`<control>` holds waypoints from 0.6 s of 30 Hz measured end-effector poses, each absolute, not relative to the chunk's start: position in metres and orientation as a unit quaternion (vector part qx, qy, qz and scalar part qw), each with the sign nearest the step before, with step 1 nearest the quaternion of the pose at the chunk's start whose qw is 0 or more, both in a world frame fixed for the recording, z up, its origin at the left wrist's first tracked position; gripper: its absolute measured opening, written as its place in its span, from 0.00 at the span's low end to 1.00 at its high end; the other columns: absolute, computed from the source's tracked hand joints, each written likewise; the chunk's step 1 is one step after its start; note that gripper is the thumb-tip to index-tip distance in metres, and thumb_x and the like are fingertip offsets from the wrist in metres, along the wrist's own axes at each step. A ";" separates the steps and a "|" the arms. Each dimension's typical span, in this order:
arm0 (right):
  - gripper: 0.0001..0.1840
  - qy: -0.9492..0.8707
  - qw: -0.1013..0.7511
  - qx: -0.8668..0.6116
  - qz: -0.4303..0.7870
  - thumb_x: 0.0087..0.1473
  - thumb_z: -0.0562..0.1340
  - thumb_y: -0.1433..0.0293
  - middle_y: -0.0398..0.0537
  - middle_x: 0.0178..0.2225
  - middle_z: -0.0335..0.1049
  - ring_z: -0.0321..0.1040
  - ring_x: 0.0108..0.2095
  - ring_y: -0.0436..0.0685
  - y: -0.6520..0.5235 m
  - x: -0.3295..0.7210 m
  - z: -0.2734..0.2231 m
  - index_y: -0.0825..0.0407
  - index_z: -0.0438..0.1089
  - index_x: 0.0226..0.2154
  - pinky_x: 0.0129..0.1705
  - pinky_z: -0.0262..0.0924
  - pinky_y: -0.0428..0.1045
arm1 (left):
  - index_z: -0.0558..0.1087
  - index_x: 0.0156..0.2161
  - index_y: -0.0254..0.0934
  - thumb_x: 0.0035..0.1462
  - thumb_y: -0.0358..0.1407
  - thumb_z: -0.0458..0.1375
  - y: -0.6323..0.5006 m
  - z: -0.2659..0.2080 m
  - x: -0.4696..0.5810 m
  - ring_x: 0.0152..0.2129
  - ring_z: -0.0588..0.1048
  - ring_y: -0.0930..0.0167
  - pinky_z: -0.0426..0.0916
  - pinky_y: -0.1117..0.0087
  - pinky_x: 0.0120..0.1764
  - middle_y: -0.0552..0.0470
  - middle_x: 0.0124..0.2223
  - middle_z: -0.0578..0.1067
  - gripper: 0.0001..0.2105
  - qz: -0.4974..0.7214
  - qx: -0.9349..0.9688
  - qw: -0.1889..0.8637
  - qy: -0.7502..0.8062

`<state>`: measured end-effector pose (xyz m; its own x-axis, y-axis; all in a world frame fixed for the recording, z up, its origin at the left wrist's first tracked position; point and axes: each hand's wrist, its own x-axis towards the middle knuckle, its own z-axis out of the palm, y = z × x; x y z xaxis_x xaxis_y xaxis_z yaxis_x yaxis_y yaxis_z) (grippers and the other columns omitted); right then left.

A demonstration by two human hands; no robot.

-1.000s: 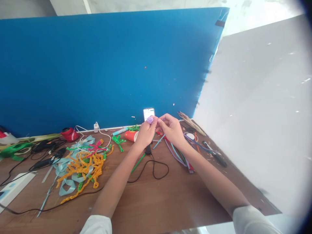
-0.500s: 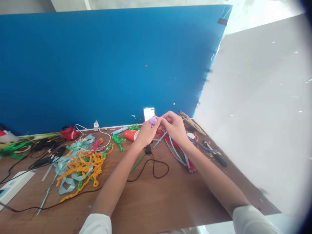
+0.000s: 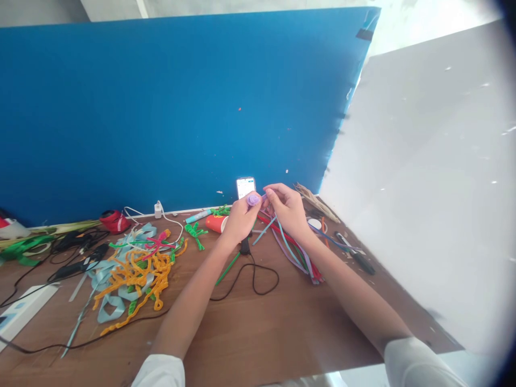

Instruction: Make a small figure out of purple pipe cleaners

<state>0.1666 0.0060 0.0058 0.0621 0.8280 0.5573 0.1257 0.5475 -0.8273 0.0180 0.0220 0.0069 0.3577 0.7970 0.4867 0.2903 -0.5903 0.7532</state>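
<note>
My left hand (image 3: 241, 219) is closed around a small purple coil (image 3: 253, 200), which looks like a rolled pipe cleaner or ribbon. From the coil a purple strand (image 3: 264, 196) runs to my right hand (image 3: 287, 207), whose thumb and fingertips pinch it. Both hands are held above the table's far side, close together but apart. Behind them a phone (image 3: 245, 187) with a lit screen leans at the blue panel. Below the right hand lies a bundle of red, purple and light blue strips (image 3: 308, 263), partly hidden by the forearm.
To the left lies a heap of orange pipe cleaners (image 3: 141, 271) mixed with light blue ribbon (image 3: 110, 307). A red paper cup (image 3: 215, 223) lies near the left wrist. A black cord (image 3: 266, 293) loops across the table. A black marker (image 3: 360, 259) rests at right, and a power strip (image 3: 26, 307) at left.
My hands have drawn slightly apart, and a short purple strand now shows between them. The coil stays in my left hand. The things on the table have not moved.
</note>
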 end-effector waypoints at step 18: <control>0.12 -0.706 0.559 -0.398 0.175 0.65 0.56 0.62 0.45 0.32 0.75 0.71 0.28 0.52 0.013 0.180 0.007 0.50 0.70 0.36 0.31 0.62 0.48 | 0.61 0.30 0.37 0.67 0.41 0.47 0.021 0.012 0.014 0.26 0.63 0.73 0.55 0.71 0.32 0.56 0.28 0.67 0.14 0.407 0.782 0.241 0.407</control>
